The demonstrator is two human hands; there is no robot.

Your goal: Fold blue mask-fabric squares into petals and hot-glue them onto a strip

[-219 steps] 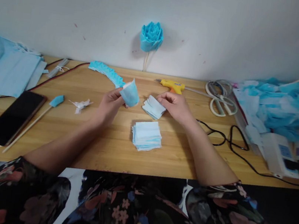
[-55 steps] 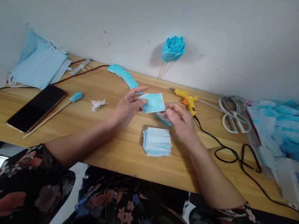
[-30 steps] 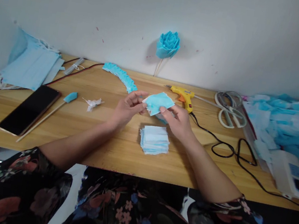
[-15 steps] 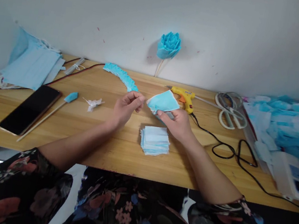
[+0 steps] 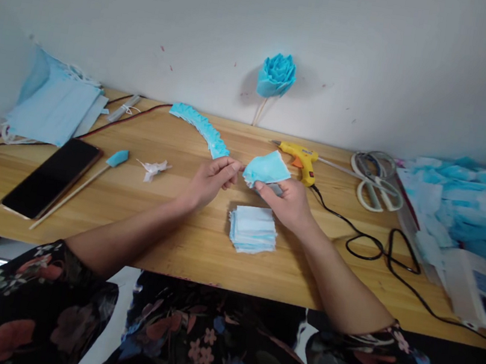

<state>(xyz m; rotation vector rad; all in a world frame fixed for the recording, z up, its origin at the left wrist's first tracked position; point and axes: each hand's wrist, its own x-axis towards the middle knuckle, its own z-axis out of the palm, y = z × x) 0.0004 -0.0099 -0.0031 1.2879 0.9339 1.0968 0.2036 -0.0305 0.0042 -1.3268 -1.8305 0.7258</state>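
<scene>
My right hand [image 5: 288,201] pinches a light-blue piece of mask fabric [image 5: 269,167] between thumb and fingers, its lower left edge ruffled and whitish. Close to that ruffled edge, my left hand [image 5: 214,181] is closed, thumb pressed to fingertips; whatever it pinches, if anything, is too small to make out. Below the hands lies a stack of cut blue and white fabric squares [image 5: 253,230]. Behind my left hand a curved row of folded blue petals [image 5: 200,127] overlaps across the table. A blue fabric flower [image 5: 277,76] on a thin stick leans against the wall.
A yellow glue gun [image 5: 297,153] and scissors [image 5: 378,193] lie right of centre, with a black cord. Fabric scraps [image 5: 472,204] are heaped far right. At left are face masks [image 5: 54,99], a phone [image 5: 52,178], a blue-tipped stick [image 5: 82,188] and a white scrap [image 5: 153,169].
My left hand has shifted right, closer to the fabric piece. The piece in my right hand has tilted slightly, and its left edge looks more bunched.
</scene>
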